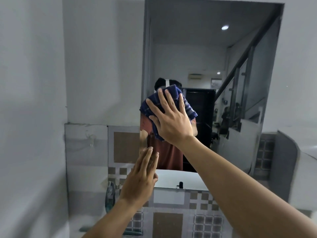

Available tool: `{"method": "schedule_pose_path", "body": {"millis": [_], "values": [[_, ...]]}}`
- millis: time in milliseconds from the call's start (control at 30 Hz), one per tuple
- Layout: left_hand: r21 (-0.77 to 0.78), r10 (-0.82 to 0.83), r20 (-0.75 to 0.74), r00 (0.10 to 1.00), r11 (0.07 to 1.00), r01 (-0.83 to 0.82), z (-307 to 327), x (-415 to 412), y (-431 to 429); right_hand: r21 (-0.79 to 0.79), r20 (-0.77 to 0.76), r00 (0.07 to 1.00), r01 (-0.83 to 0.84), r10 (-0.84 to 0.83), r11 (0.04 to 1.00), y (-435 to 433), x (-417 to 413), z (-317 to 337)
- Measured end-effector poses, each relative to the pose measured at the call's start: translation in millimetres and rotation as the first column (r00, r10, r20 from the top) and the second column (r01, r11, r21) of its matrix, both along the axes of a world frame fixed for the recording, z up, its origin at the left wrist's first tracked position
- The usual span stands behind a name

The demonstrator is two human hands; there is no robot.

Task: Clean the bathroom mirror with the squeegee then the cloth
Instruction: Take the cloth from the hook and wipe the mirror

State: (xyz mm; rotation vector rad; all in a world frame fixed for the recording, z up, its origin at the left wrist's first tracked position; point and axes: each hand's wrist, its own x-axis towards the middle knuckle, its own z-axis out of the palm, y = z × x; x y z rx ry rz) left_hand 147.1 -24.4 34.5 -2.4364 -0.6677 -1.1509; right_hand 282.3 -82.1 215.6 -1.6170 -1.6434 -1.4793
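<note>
The tall bathroom mirror (205, 66) hangs on the wall ahead. A dark blue checked cloth (187, 105) is pressed flat against the glass at mid height. My right hand (169, 117) lies spread over the cloth, fingers pointing up and to the left. My left hand (142, 177) rests flat with its fingers on the mirror's lower left corner and holds nothing. No squeegee is in sight. The mirror reflects a person in a reddish shirt, partly hidden by the cloth.
Patterned brown and white wall tiles (125, 148) surround the mirror's lower part. A round dark object (109, 196) hangs on the wall at the lower left. A white curved ledge (300, 152) juts out at the right. A plain white wall (30, 100) is close on the left.
</note>
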Motion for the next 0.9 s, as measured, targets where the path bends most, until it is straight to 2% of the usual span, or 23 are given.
{"method": "schedule_pose_path", "body": {"millis": [233, 333, 467, 667, 900], "values": [[-0.012, -0.053, 0.009, 0.999, 0.999, 0.053, 1.1, 0.0, -1.5, -0.176, 0.151, 0.988, -0.007, 0.034, 0.984, -6.8, 8.9, -22.7], [-0.020, -0.075, 0.005, 0.997, 0.997, 0.075, 1.1, 0.0, -2.1, -0.183, 0.170, 0.985, -0.002, 0.033, 0.983, -15.2, 19.3, -36.6], [-0.058, -0.067, 0.024, 0.997, 0.996, 0.069, 0.4, 1.5, -3.8, -0.143, 0.121, 0.993, 0.027, -0.010, 0.989, -30.2, 34.5, -50.2], [0.076, 0.024, -0.010, 1.000, 0.997, -0.023, -4.3, 1.4, 0.2, -0.103, 0.021, 0.996, 0.084, -0.082, 0.991, -52.4, 58.4, -55.7], [0.040, 0.058, 0.055, 0.997, 0.997, -0.060, 10.3, 6.4, -8.5, 0.001, -0.139, 0.983, 0.120, -0.119, 0.993, -74.8, 92.1, -49.5]]}}
